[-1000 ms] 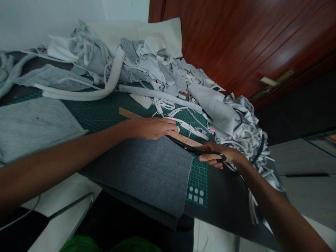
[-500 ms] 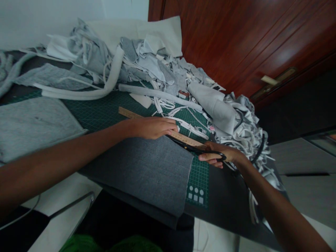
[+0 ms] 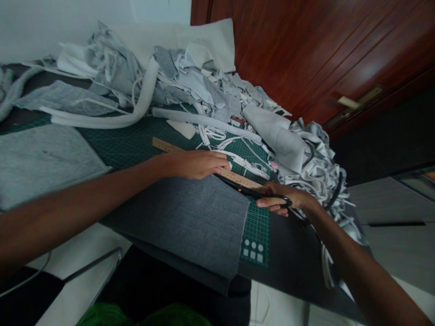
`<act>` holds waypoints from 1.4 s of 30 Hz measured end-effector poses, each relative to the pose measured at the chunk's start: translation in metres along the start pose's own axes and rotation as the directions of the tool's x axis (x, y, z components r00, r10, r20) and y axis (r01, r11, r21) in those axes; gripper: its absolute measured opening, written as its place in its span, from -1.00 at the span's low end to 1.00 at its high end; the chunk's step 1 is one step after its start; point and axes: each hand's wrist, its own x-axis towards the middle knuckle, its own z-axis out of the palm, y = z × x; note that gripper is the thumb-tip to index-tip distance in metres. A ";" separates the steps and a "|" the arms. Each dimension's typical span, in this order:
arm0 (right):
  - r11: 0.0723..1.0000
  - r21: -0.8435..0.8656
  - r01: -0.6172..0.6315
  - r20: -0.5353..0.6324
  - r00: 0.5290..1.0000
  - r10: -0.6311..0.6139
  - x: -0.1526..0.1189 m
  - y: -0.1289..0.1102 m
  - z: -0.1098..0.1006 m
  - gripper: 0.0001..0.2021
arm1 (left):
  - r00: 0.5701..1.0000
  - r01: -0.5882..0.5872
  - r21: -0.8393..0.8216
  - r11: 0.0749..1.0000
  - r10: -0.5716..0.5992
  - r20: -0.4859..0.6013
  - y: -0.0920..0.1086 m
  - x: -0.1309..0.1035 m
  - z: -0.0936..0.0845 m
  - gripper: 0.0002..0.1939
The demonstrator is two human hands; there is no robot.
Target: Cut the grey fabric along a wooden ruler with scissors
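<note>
A dark grey fabric piece (image 3: 190, 217) lies along the table's front, its near edge hanging over. A wooden ruler (image 3: 241, 179) runs along the fabric's far edge. Pressed together, the fingers of my left hand (image 3: 197, 165) hold the ruler against the fabric; its thumb is hidden. Black-handled scissors (image 3: 243, 189) are gripped in my right hand (image 3: 275, 199), fingers around the handles. Their blades lie along the ruler's near side at the fabric edge, tips near my left fingers. How far apart the blades are, I cannot make out.
A green cutting mat (image 3: 256, 235) covers part of the dark table (image 3: 292, 258). Heaped grey and white scraps (image 3: 210, 90) line the far side. Light grey fabric (image 3: 44, 158) lies at left. A reddish wooden door (image 3: 288, 54) stands behind, and a metal-framed chair (image 3: 98, 271) below left.
</note>
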 end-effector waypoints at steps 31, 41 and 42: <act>1.000 -0.018 0.013 -0.019 1.000 -0.013 0.000 -0.004 0.003 -0.44 | 1.000 -0.001 -0.002 1.000 0.001 0.002 0.002 0.000 -0.001 -0.73; 1.000 -0.006 0.009 -0.017 1.000 -0.009 0.000 -0.004 0.003 -0.42 | 1.000 -0.004 -0.013 1.000 0.004 0.003 0.000 0.000 0.000 -0.73; 1.000 -0.005 0.010 -0.014 1.000 -0.010 0.000 -0.004 0.003 -0.42 | 1.000 -0.006 -0.011 1.000 0.006 0.006 0.000 0.000 0.000 -0.73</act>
